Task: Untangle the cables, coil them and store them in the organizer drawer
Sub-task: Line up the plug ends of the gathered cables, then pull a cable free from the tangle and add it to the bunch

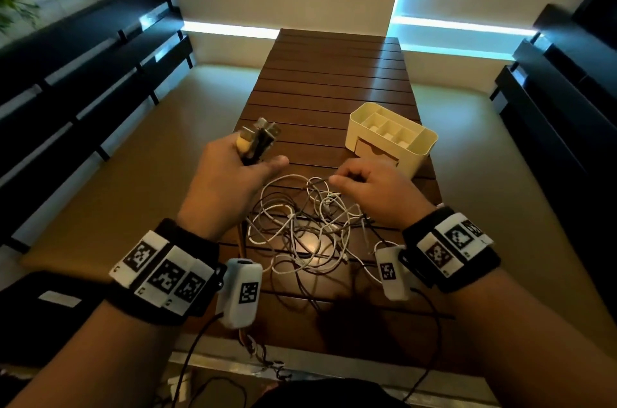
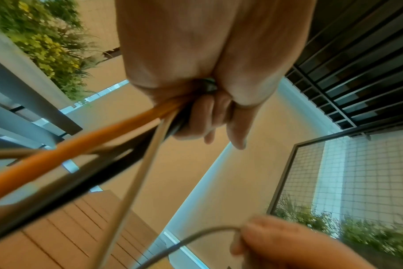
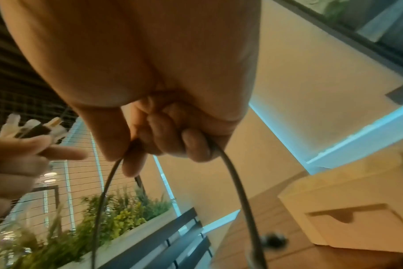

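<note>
While my left hand (image 1: 230, 173) grips a bundle of metal-tipped cable plugs (image 1: 258, 137), fingers curled round it, my right hand (image 1: 370, 187) pinches one thin grey cable (image 3: 228, 174) above the tangle of white and dark cables (image 1: 300, 227) at frame centre. I judge: draw that strand out slowly, plugs steady. Cream plastic organizer with closed drawer (image 1: 390, 137): right of centre, near the slatted brown table's (image 1: 334, 73) right edge; open room lies toward the top.
</note>
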Demonstrator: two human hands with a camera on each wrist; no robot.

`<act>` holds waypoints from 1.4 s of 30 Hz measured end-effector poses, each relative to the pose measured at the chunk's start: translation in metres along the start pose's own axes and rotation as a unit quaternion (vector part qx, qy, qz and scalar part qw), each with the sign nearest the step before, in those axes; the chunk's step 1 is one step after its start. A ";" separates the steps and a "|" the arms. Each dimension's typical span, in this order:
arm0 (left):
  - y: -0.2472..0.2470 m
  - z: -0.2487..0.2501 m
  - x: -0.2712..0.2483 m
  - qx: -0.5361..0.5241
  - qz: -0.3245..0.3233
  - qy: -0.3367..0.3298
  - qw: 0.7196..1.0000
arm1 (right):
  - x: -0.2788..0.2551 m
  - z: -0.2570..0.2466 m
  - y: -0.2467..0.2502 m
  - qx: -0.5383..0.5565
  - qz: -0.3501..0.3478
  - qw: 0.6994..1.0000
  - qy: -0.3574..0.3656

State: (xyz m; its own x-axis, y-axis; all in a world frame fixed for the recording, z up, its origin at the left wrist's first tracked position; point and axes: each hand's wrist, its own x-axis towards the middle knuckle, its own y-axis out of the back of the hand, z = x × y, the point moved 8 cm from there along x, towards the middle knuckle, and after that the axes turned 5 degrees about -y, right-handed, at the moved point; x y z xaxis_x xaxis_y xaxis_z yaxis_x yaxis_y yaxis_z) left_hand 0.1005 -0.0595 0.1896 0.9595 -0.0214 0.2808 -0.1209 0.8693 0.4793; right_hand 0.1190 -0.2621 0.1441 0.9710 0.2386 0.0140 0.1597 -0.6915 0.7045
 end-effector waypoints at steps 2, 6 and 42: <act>-0.017 0.009 -0.004 0.013 -0.064 -0.011 0.998 | -0.002 -0.022 -0.001 0.004 -0.011 0.999 0.034; -0.036 0.011 -0.012 -0.002 -0.131 -0.037 0.991 | -0.008 -0.057 0.017 0.079 0.051 0.990 0.104; -0.040 0.032 -0.012 -0.059 -0.190 -0.096 0.975 | -0.019 -0.055 0.010 0.152 0.001 0.979 0.134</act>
State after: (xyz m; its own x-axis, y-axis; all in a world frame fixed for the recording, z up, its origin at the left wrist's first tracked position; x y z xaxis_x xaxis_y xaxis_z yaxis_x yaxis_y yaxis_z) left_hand 0.0856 -0.1096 0.1942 0.8627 -0.4357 0.2568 0.2756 0.8308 0.4836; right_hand 0.0923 -0.2363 0.1896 0.8967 0.3789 0.2288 0.2433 -0.8538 0.4603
